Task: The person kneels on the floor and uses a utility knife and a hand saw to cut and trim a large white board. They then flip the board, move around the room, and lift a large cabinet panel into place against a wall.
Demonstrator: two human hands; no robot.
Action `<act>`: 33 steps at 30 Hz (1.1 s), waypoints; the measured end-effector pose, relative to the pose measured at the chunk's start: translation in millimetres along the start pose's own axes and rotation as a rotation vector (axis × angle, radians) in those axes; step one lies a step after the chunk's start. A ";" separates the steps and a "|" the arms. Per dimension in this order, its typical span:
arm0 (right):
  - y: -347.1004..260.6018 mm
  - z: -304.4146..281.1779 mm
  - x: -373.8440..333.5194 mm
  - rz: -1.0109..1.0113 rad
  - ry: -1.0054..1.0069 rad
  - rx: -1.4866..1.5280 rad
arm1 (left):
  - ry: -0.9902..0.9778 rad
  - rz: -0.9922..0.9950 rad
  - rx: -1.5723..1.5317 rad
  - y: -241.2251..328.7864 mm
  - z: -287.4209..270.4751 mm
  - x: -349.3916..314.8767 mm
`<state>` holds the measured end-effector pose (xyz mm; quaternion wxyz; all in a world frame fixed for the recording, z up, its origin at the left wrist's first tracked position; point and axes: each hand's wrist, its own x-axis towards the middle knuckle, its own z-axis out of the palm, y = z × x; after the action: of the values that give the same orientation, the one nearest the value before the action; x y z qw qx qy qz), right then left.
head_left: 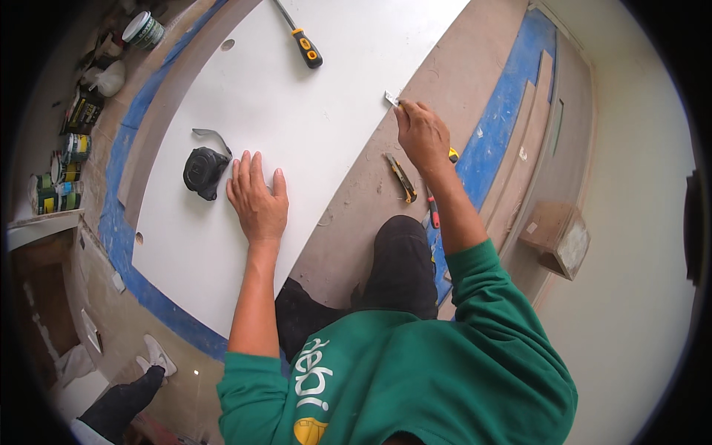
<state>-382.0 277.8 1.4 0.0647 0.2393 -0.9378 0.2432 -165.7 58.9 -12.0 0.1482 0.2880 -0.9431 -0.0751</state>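
My left hand (256, 199) lies flat on the white panel (297, 111), fingers stretched out, just right of a black tape measure (204, 172) with a grey strap. At the panel's right edge, my right hand (424, 137) is closed round a tool with a short, flat metal blade (391, 99). Its handle is mostly hidden in my fingers. A yellow-and-black end (454, 155) shows beside my right wrist; whether it belongs to that tool I cannot tell. Below this hand, a yellow-and-black utility knife (401, 179) rests on the brown board (348, 230).
A screwdriver (307, 49) with a yellow-and-black handle lies on the panel's far part. A red-handled tool (433, 213) is by my knee. Blue sheeting (497, 111), wood strips (519, 141) and a cardboard box (555, 233) are right. Several cans (67, 174) and another person's leg (130, 397) are left.
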 end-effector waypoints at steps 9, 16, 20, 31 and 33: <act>2.8 5.7 12.1 -0.008 0.057 0.008 | 0.000 0.008 0.006 0.3 -0.2 -0.7; 8.3 1.3 24.8 -0.010 0.042 -0.029 | 0.008 0.015 0.001 0.2 0.8 -1.3; 6.6 3.5 16.2 0.033 0.028 0.024 | -0.008 -0.001 0.020 -1.3 0.7 -1.4; 23.8 -5.7 32.2 0.030 -0.040 0.027 | -0.012 -0.007 0.013 1.6 -0.8 -1.2; 24.2 -0.6 27.8 0.021 0.001 0.027 | -0.011 -0.007 0.017 0.9 -0.2 -0.6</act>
<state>-418.0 285.0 -1.7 0.0593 0.2300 -0.9369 0.2566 -165.6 60.0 -11.7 0.1400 0.2922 -0.9435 -0.0690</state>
